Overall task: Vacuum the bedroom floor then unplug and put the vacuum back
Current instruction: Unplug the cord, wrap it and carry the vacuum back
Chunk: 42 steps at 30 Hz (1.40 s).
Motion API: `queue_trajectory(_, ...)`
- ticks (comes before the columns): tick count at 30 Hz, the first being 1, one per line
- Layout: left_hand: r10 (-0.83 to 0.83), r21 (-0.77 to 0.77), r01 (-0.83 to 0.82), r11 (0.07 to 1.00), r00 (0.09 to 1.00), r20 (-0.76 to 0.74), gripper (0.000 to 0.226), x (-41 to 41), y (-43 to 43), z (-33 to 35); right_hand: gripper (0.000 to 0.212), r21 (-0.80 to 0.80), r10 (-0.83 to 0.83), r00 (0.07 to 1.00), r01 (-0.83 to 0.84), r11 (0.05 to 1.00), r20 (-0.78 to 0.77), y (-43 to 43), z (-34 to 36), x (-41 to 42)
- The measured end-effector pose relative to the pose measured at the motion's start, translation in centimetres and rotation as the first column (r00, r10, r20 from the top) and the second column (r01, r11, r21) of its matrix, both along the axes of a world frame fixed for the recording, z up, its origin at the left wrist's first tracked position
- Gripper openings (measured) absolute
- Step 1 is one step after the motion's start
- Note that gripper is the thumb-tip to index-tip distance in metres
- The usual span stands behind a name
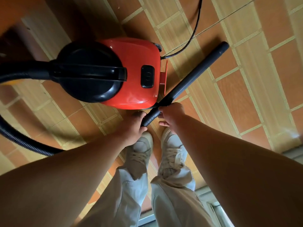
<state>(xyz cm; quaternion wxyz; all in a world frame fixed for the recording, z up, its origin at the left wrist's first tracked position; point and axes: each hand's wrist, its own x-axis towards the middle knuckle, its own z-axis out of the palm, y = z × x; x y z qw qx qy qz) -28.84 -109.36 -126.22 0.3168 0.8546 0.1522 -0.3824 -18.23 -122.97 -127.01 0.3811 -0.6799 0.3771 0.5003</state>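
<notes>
A red canister vacuum (136, 51) with a black lid and handle stands on the tiled floor just ahead of my feet. A long black wand tube (195, 76) slants from my hands up to the right. My left hand (132, 125) grips the tube's near end. My right hand (172, 113) holds the tube just above it, fingers curled round it. A black ribbed hose (24, 141) leaves the vacuum's front at the left and loops down past my left arm. The black power cord (195, 28) runs from the vacuum's rear up out of view.
Orange and tan patterned floor tiles (237, 46) spread all around. My white shoes (139, 153) stand right below the hands. A pale sill or door track (213, 199) lies at the lower right. Dark furniture sits at the upper left.
</notes>
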Motion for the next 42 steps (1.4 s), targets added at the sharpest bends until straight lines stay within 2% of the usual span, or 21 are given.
queue_trajectory(7,0.058,0.100,-0.048,0.994,0.994,-0.095,0.047,0.4,0.6,-0.7,0.007,0.043,0.032,0.999,-0.031,0.999,-0.037,-0.1,0.1,-0.1)
queue_trajectory(13,0.063,0.118,-0.050,0.992,0.992,-0.111,0.042,1.6,0.9,-0.2,0.011,0.056,0.066,0.998,-0.066,0.996,-0.002,-0.9,0.9,0.5)
queue_trajectory(16,0.027,0.116,-0.012,0.993,0.992,-0.126,0.041,2.2,0.8,2.1,0.007,0.068,0.097,0.995,-0.097,0.993,0.014,-1.7,3.1,1.1)
queue_trajectory(19,-0.016,0.072,0.024,0.997,0.994,-0.105,0.035,3.1,-0.1,7.7,0.017,0.012,0.082,0.994,-0.083,0.996,0.068,-2.8,7.9,1.9)
queue_trajectory(23,-0.012,-0.015,0.012,1.000,1.000,-0.018,0.034,5.3,-1.5,19.5,0.005,-0.047,0.260,0.951,-0.255,0.966,0.167,-4.3,19.9,3.3)
queue_trajectory(25,-0.003,-0.042,0.005,0.999,1.000,0.026,0.038,6.7,-2.1,26.1,0.018,-0.084,0.321,0.922,-0.310,0.947,0.218,-5.0,26.5,4.0)
queue_trajectory(28,-0.055,-0.058,0.063,0.996,0.991,0.124,0.040,9.3,-2.8,36.8,0.023,-0.139,0.485,0.814,-0.466,0.874,0.318,-5.7,37.4,5.3)
queue_trajectory(31,-0.146,-0.061,0.163,0.985,0.964,0.224,0.042,12.2,-3.1,47.7,0.039,-0.234,0.600,0.692,-0.556,0.798,0.401,-6.5,49.3,6.9)
queue_trajectory(34,-0.193,-0.060,0.222,0.973,0.931,0.310,0.047,15.1,-3.7,58.7,0.052,-0.365,0.717,0.562,-0.619,0.695,0.412,-7.0,61.4,8.4)
queue_trajectory(38,-0.297,0.008,0.332,0.943,0.834,0.465,0.050,19.2,-4.9,70.9,0.046,-0.565,0.810,0.389,-0.583,0.585,0.438,-8.3,74.8,10.1)
queue_trajectory(40,-0.359,0.103,0.367,0.925,0.748,0.558,0.049,21.2,-5.7,75.5,0.044,-0.653,0.852,0.279,-0.550,0.521,0.444,-9.1,79.8,11.0)
queue_trajectory(42,-0.435,0.211,0.399,0.892,0.633,0.641,0.046,23.4,-6.8,79.5,0.040,-0.719,0.860,0.231,-0.473,0.508,0.455,-10.4,84.0,12.1)
